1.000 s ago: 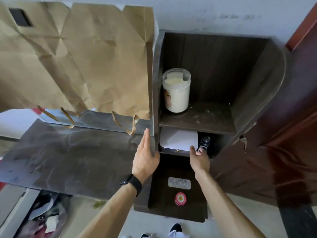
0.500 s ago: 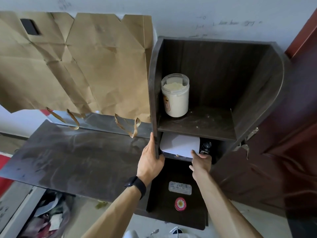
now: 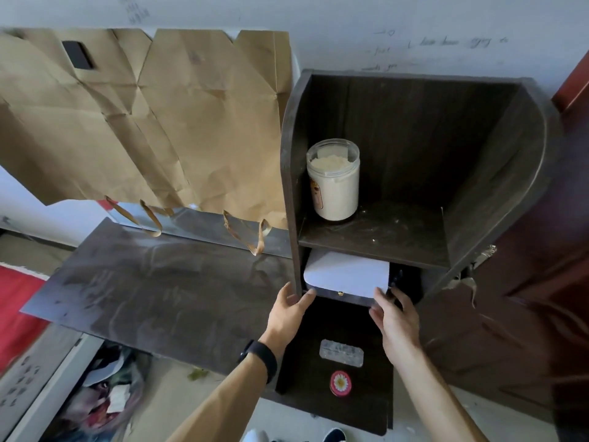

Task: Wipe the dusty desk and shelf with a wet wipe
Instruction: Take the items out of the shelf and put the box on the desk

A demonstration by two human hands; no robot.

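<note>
The dark desk top (image 3: 159, 291) is streaked with dust. Right of it stands a dark wooden shelf unit; its shelf board (image 3: 382, 237) carries dust specks. My left hand (image 3: 288, 311) clasps the lower end of the unit's left side panel (image 3: 291, 186), thumb inside and fingers outside. My right hand (image 3: 393, 314) has its fingers spread against the front right corner of a white flat item (image 3: 345, 272), which lies on a drawer-like ledge with a small brass knob under the shelf board. No wet wipe is in view.
A plastic jar of pale powder (image 3: 333, 183) stands at the shelf's left. Brown paper bags (image 3: 143, 122) hang on the wall behind the desk. A low board holds a blister pack (image 3: 341, 352) and a red daisy lid (image 3: 341, 382). A dark door (image 3: 541, 282) is at the right.
My left hand went from lying flat at the desk's right end to clasping the shelf's side panel. My right hand slid a little right along the ledge front. The view tilted upward.
</note>
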